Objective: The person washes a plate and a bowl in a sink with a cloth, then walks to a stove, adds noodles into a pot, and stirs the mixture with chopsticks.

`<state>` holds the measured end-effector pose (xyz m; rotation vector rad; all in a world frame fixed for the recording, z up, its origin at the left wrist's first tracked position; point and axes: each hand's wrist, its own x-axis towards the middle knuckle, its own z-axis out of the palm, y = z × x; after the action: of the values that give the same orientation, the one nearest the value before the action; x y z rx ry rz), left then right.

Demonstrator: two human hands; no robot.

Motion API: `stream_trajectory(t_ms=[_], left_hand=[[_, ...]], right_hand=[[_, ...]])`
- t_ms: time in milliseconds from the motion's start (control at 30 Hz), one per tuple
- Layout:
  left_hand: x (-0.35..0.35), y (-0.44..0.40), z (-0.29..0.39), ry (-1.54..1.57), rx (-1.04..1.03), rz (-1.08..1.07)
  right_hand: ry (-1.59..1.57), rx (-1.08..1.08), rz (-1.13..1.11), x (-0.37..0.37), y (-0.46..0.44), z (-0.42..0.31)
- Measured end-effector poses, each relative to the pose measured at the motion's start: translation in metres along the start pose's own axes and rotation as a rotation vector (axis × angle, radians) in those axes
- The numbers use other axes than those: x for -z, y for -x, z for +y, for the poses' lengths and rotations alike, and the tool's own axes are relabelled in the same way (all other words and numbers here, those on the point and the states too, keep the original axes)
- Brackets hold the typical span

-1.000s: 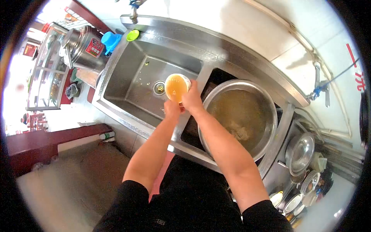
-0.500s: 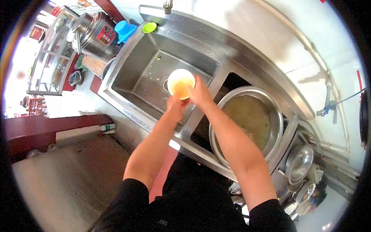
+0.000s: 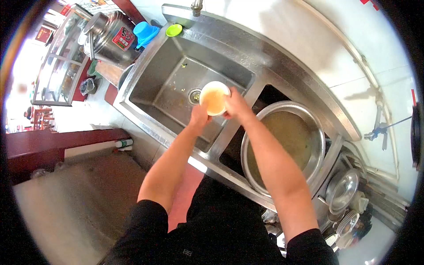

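Observation:
A white bowl (image 3: 215, 98), yellowish inside, is held between both hands above the steel sink basin (image 3: 152, 84). My left hand (image 3: 200, 115) grips its lower left edge, with the fingers partly hidden behind the bowl. On the right side, my right hand (image 3: 237, 105) is closed on the rim. The sink drain (image 3: 194, 96) shows just left of the bowl, and small food scraps lie on the basin floor. To the right, a large metal basin (image 3: 287, 132) of cloudy brownish water sits in the second sink compartment, partly covered by my right forearm.
A small green bowl (image 3: 174, 30) and a blue plastic container (image 3: 145, 33) are at the sink's far left corner. A large steel pot (image 3: 110, 42) stands beyond them. The faucet (image 3: 197, 6) is at the back. Metal bowls (image 3: 342, 190) and stacked plates (image 3: 348, 223) lie at the right.
The bowl and both hands have shifted slightly right in view, and the bowl's inside shows more clearly. Both hands keep hold of it. The whole view has moved a little.

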<state>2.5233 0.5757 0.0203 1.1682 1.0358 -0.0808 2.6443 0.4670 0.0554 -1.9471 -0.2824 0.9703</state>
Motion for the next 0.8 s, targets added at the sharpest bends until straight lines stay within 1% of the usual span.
stream_trajectory(t_ms=[33, 67, 100, 133, 167, 200, 267, 300, 333, 400, 433, 467, 500, 533, 567, 600, 633, 667, 700, 733, 800], left_hand=[[-0.006, 0.003, -0.009, 0.208, 0.057, -0.025], [-0.013, 0.006, -0.018, 0.418, 0.116, -0.048], [-0.021, 0.013, -0.022, 0.423, 0.116, -0.047], [-0.029, 0.020, -0.024, 0.559, 0.172, -0.150], [-0.031, 0.025, -0.023, 0.692, 0.226, -0.252], [-0.028, 0.025, -0.022, 0.693, 0.227, -0.247], [-0.020, 0.021, -0.016, 0.265, 0.147, -0.016], [-0.008, 0.005, -0.019, 0.026, 0.008, 0.085], [0.005, -0.013, -0.021, 0.030, 0.007, 0.085], [0.020, -0.032, -0.016, -0.543, -0.561, 0.216], [0.017, -0.030, -0.017, -0.544, -0.561, 0.215], [0.009, -0.025, -0.020, -0.357, -0.709, 0.224], [-0.002, -0.013, -0.020, -0.260, -0.781, 0.227], [-0.014, -0.001, -0.018, -0.167, -0.855, 0.226], [-0.028, 0.016, -0.021, 0.037, -0.383, 0.165], [-0.035, 0.021, -0.024, 0.232, 0.091, 0.098], [-0.034, 0.019, -0.025, 0.233, 0.091, 0.096], [-0.030, 0.018, -0.025, 0.146, 0.071, 0.077], [-0.025, 0.016, -0.027, 0.062, 0.051, 0.061], [-0.019, 0.013, -0.024, 0.064, 0.051, 0.062], [-0.009, 0.011, -0.012, -0.017, -0.165, 0.084]], right_hand=[[-0.013, 0.030, 0.049, -0.009, 0.012, 0.006], [-0.008, 0.029, 0.050, -0.014, 0.020, 0.009], [0.114, 0.209, 0.208, -0.020, 0.022, 0.016], [0.234, 0.391, 0.364, -0.024, 0.023, 0.018], [0.217, 0.368, 0.326, -0.019, 0.019, 0.019], [0.215, 0.367, 0.322, -0.013, 0.020, 0.013], [0.285, 0.212, 0.127, 0.002, 0.025, -0.005], [0.266, 0.163, 0.081, 0.002, 0.022, -0.003], [0.269, 0.165, 0.081, 0.005, 0.024, -0.013], [0.140, -0.179, -0.158, 0.013, 0.035, -0.037], [0.139, -0.179, -0.157, 0.011, 0.032, -0.035], [0.118, -0.118, -0.095, 0.008, 0.028, -0.031], [0.097, -0.055, -0.030, 0.004, 0.023, -0.024], [0.094, -0.054, -0.026, -0.003, 0.015, -0.007], [0.180, 0.212, 0.154, -0.013, 0.005, 0.016], [0.266, 0.478, 0.333, -0.015, 0.008, 0.018], [0.268, 0.478, 0.334, -0.014, 0.010, 0.021], [0.202, 0.382, 0.243, -0.012, 0.014, 0.025], [0.169, 0.335, 0.194, -0.005, 0.022, 0.014], [0.139, 0.287, 0.147, 0.002, 0.030, 0.003], [0.065, -0.022, -0.093, 0.018, 0.048, -0.029]])
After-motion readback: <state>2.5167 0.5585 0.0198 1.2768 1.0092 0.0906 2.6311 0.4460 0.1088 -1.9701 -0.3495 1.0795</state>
